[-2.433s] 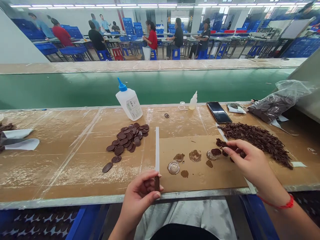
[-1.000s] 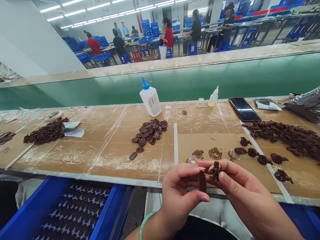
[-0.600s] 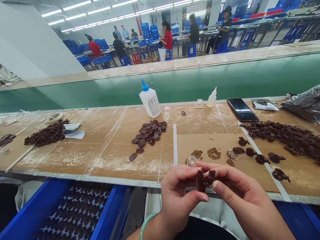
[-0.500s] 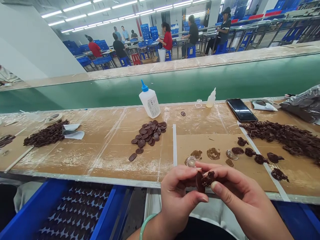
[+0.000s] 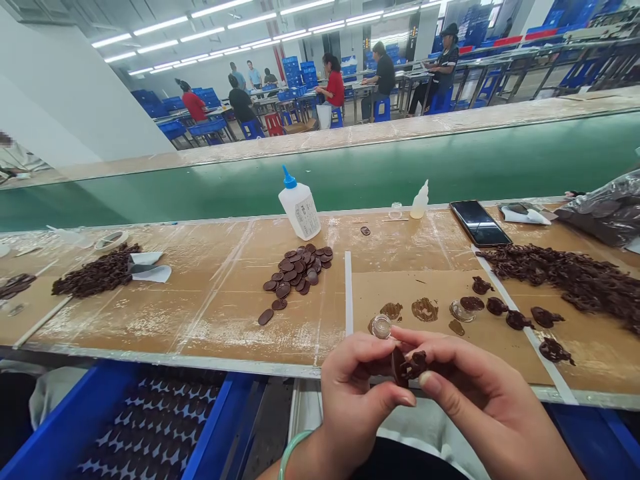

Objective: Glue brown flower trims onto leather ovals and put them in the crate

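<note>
Between the fingertips of my left hand [image 5: 357, 393] is a dark brown oval disc [image 5: 399, 368], held on edge. My right hand [image 5: 465, 380] pinches a small dark brown figured piece [image 5: 415, 365] against the disc's face; its exact shape is too small to tell. Just beyond my fingers stands a small clear round dish [image 5: 381, 326]. On the cardboard [image 5: 370, 287] past my hands are brown wet smears [image 5: 425, 309] and a disc [image 5: 471, 303] resting on a clear lid. Several discs with figured pieces on them [image 5: 519, 319] lie to the right.
A pile of oval discs [image 5: 300, 267] lies left of centre, behind it a white bottle with a blue tip [image 5: 300, 210]. A small dropper bottle [image 5: 420, 201], a phone [image 5: 480, 223] and a heap of figured pieces [image 5: 565, 280] are to the right. A blue crate [image 5: 210, 427] stands below the table edge.
The view has shifted slightly. Both hands keep nearly the same pose, with the disc and the figured piece still together between them.
</note>
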Tool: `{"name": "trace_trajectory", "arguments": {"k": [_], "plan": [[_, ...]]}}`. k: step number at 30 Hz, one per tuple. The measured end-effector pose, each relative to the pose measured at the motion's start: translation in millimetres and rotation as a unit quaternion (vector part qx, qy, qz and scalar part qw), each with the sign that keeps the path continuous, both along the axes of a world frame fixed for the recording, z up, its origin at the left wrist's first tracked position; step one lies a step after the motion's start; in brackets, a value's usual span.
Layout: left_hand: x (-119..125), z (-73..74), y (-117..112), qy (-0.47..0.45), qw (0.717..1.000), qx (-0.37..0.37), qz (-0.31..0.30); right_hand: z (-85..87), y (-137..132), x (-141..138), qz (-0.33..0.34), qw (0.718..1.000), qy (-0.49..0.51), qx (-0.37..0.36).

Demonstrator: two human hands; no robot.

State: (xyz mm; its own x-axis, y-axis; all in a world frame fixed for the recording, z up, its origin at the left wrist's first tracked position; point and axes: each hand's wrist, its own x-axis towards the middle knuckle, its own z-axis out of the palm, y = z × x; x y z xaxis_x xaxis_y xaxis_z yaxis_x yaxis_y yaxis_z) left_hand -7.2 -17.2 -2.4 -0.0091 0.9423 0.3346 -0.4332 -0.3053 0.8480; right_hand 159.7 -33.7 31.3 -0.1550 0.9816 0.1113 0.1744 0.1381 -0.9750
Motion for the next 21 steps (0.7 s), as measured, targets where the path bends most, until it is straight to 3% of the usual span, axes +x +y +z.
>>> {"name": "trace_trajectory", "arguments": {"k": [21], "plan": [[-0.2, -9.1, -1.0, 0.041, 0.998, -0.006, 0.052, 5.0, 4.9, 3.8, 0.020, 0.993, -0.089, 0.075]]}}
